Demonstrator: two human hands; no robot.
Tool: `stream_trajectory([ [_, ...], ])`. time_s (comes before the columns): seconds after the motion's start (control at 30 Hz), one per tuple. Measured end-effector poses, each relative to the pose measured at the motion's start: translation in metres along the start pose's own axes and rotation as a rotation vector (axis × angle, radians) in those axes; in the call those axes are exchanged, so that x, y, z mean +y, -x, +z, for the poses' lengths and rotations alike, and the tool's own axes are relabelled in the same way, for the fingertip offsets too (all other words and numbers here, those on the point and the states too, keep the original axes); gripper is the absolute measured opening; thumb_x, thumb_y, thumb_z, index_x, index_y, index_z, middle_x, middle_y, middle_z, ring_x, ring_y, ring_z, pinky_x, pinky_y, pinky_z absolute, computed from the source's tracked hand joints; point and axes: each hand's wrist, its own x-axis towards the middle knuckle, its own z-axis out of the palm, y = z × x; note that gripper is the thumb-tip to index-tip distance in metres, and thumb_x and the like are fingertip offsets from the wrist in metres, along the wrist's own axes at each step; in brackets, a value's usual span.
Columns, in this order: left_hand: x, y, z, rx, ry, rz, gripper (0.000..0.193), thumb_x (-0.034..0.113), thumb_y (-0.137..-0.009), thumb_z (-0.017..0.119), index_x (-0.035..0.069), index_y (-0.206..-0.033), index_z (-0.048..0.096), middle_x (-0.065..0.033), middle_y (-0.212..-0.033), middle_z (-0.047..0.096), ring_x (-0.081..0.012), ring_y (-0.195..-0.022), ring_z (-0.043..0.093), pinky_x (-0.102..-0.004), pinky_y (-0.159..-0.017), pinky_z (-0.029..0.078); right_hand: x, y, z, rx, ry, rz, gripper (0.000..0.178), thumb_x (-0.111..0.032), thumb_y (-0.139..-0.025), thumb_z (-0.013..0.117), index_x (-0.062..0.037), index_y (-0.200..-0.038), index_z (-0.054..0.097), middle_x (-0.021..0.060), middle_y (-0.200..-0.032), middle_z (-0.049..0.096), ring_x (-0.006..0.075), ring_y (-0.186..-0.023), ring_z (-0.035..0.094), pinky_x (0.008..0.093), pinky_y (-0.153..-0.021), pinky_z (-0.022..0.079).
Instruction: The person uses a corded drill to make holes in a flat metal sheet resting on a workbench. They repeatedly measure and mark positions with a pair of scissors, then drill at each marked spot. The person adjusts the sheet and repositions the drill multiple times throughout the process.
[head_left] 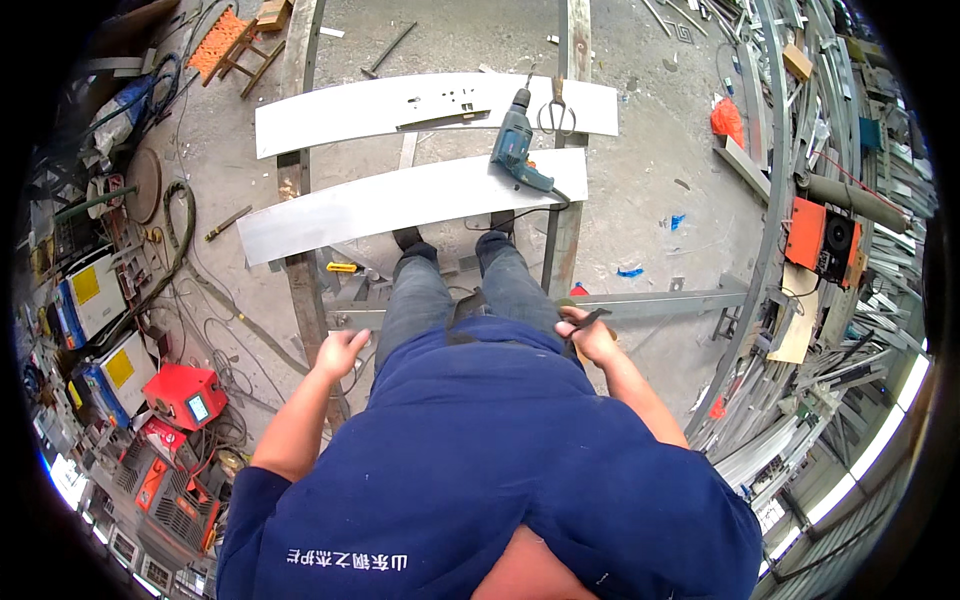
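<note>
My left hand (342,353) hangs beside my left hip, its fingers curled inward; their tips are hidden, so any held thing cannot be made out. By my right hip, my right hand (594,340) is closed on a dark narrow object (592,319), whose kind I cannot tell. Ahead of me lie two long pale metal plates, the near plate (350,212) and the far plate (330,118). A blue-green power drill (513,140), bit pointing away, rests across them. Scissors (557,112) with looped handles lie beside it on the far plate, which has several cut holes and a slim metal strip (440,121).
Steel beams (565,245) support the plates, and a crossbar (660,303) runs to the right. A yellow-handled tool (343,267) lies on the floor. Red machines (187,395) and cables crowd the left. An orange machine (823,240) stands right, near piled metal profiles (850,375).
</note>
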Motion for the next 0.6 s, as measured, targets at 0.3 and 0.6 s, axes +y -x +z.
stream_trajectory([
  [0.3,0.069,0.058,0.039,-0.557,0.668,-0.116,0.024,0.027,-0.097,0.065,0.003,-0.097,0.071,0.0025,-0.082,0.065,-0.0098,-0.075,0.056,-0.0286,-0.071,0.046,-0.031,-0.033,-0.091,-0.699,0.063,-0.003,0.013,-0.015,-0.086,0.072,-0.0055,-0.094,0.071,-0.0024,-0.077,0.062,0.0080,-0.069,0.054,0.0263,-0.061,0.043],
  [0.6,0.206,0.117,0.000,-0.578,0.124,-0.140,0.035,0.031,-0.096,0.067,0.001,-0.077,0.070,-0.0004,-0.061,0.061,-0.0112,-0.056,0.055,-0.0288,-0.058,0.047,-0.101,-0.080,-0.111,-1.130,0.589,-0.018,0.014,-0.011,-0.080,0.064,0.0030,-0.083,0.064,0.0037,-0.075,0.063,0.0136,-0.068,0.059,0.0284,-0.060,0.047],
])
